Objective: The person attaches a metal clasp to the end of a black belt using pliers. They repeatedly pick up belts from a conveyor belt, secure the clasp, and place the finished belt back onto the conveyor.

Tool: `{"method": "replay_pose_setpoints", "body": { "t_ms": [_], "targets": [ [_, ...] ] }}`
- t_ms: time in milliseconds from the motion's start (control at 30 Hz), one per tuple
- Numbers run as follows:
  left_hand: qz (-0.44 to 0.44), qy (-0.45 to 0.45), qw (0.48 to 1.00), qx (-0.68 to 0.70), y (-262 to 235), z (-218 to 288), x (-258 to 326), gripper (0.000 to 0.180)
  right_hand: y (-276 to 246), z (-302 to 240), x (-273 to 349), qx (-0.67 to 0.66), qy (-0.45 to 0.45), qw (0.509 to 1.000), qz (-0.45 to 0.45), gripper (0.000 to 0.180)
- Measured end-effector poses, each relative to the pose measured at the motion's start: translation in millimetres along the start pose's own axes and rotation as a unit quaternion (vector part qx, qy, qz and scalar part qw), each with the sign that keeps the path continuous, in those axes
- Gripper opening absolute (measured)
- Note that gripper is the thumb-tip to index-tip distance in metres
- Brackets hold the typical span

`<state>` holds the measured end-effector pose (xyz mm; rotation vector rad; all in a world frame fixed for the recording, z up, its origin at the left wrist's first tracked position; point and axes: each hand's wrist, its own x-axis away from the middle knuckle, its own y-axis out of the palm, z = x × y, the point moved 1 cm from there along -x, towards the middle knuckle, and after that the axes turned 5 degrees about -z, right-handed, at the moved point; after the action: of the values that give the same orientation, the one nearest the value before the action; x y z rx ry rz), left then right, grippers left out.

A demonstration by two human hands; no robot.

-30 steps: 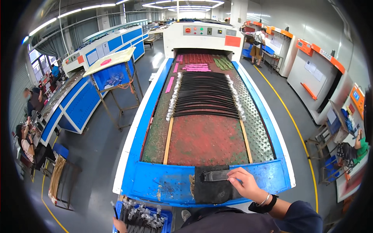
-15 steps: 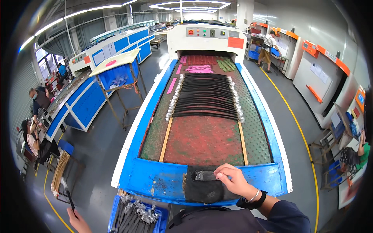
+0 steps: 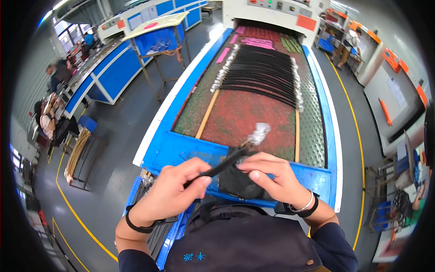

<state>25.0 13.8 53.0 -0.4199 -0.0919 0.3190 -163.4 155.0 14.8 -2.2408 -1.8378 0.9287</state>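
Observation:
A black strap [image 3: 228,164] runs slantwise up from my left hand [image 3: 181,185], whose thumb and fingers are closed on its lower part. At its far end is a tip wrapped in clear plastic [image 3: 259,133], over the red-green belt. My right hand [image 3: 278,177] is beside the strap, fingertips drawn together against its right side; whatever they pinch is too small to make out. Beneath both lies a dark mat [image 3: 242,183] on the machine's blue front ledge [image 3: 190,148].
Rows of black straps with wrapped ends [image 3: 258,70] lie across the conveyor belt [image 3: 253,115], over two wooden strips. A blue bin [image 3: 171,242] of straps is below the ledge at left. A blue-sided stand [image 3: 158,41] is left of the machine. Other people are seated and standing farther off.
My left hand has come in from the lower left, bringing the black strap over the mat. My right hand has met it there. The view has tilted down.

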Motion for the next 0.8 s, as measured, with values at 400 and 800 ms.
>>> {"method": "replay_pose_setpoints", "body": {
  "t_ms": [400,800],
  "targets": [
    [-0.211,-0.072,0.971,0.083,40,-22,-29,0.008,-1,15,36,-0.301,0.035,0.933,0.195,0.022],
    [-0.013,-0.008,0.973,-0.229,-1,-87,32,0.017,-80,90,123,-0.265,0.095,0.760,0.586,0.027]
  ]
}}
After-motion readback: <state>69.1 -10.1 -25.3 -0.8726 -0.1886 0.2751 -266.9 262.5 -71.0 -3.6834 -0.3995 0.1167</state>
